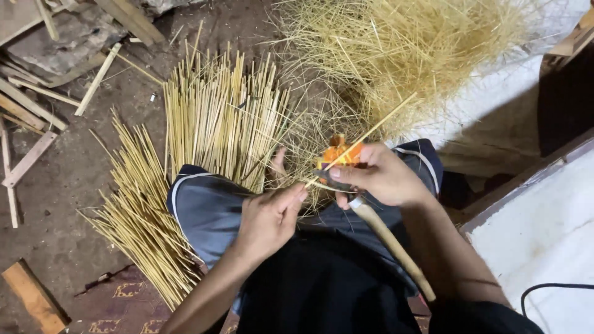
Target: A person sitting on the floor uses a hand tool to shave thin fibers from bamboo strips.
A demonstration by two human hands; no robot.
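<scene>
L hand [270,218] pinches end of thin stick [365,135]. R hand [380,175] grips knife w/ wood handle [390,241], orange bit by blade. Stick pile [204,136] on floor nearby.

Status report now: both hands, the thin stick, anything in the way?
Left hand pinches thin stick end. Right hand presses it against wooden-handled blade. Shavings pile ahead, not blocking.
</scene>
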